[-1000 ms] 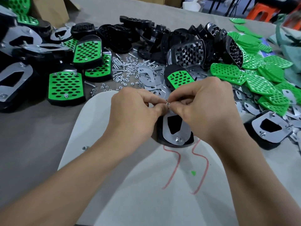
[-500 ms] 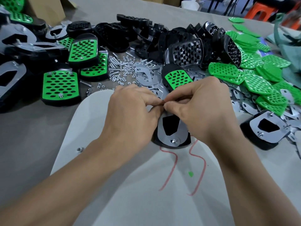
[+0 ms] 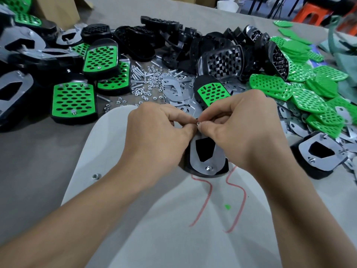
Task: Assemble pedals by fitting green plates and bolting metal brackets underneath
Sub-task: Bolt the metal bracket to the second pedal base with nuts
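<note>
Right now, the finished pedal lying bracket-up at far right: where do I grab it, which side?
I'd grip that pedal by its thick black rim, across the near-left and far edges, coming from above-left. Its metal bracket lies flat on top with no lip to pinch, and loose brackets crowd its right.

Small assembly workshop: cloth-covered table (image 3: 38, 155) piled with black pedal shells (image 3: 173, 41), green plates (image 3: 309, 89), metal brackets (image 3: 173, 89), loose nuts and bolts (image 3: 146, 78), cardboard box (image 3: 58, 10) behind.

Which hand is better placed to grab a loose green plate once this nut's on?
Probably the right hand: the loose green plates are heaped on its side, while the left hand would have to reach across the pedal.
</note>
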The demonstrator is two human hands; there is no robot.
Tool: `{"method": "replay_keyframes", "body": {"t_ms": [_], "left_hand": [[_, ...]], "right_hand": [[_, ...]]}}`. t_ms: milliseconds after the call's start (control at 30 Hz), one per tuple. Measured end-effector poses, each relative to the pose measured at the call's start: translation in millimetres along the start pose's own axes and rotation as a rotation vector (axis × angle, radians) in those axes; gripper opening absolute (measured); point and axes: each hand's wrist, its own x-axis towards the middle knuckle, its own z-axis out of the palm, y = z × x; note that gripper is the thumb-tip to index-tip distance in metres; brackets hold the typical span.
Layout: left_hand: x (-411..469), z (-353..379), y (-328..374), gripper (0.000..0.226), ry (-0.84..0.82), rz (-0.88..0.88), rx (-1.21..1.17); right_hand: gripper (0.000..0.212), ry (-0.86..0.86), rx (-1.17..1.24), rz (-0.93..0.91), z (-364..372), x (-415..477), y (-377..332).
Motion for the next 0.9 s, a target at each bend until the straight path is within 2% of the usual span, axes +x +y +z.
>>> {"method": "replay_keyframes", "body": {"t_ms": [100, 233, 367, 533, 633, 700, 800, 900], "left_hand": [[-1, -1, 2, 0.01, 0.004, 0.006, -0.001], [-3, 0, 5, 0.028, 0.019, 0.036, 0.042], [-4, 0, 6, 0.039, 0.0, 0.052, 0.047], [-3, 1, 4, 0.032, 0.005, -0.062, -0.019], [0, -2, 1, 0.029, -0.002, -0.072, -0.017], [4, -7, 0, 0.034, -0.112, -0.049, -0.013], [12, -15, 0, 0.046, -0.386, 0.018, -0.001], [18, -17, -5, 0.055, -0.473, 0.038, 0.044]], "right_hand": [[0.016, 0.012, -0.003, 0.004, 0, 1, 0], [0.013, 0.028, -0.006, -0.012, 2, -1, 1], [0.021, 0.059, -0.034, -0.038, 4, -3, 0], [0.016, 0.024, 0.014, -0.006, 3, -2, 2], [0.015, -0.003, 0.118, 0.017, 1, -3, 4], [0.02, 0.004, 0.176, 0.02, -3, -2, 5], [0.022, 0.008, 0.189, 0.005, -8, -2, 6], [0.022, -0.002, 0.173, -0.011, -7, -2, 6]]}}
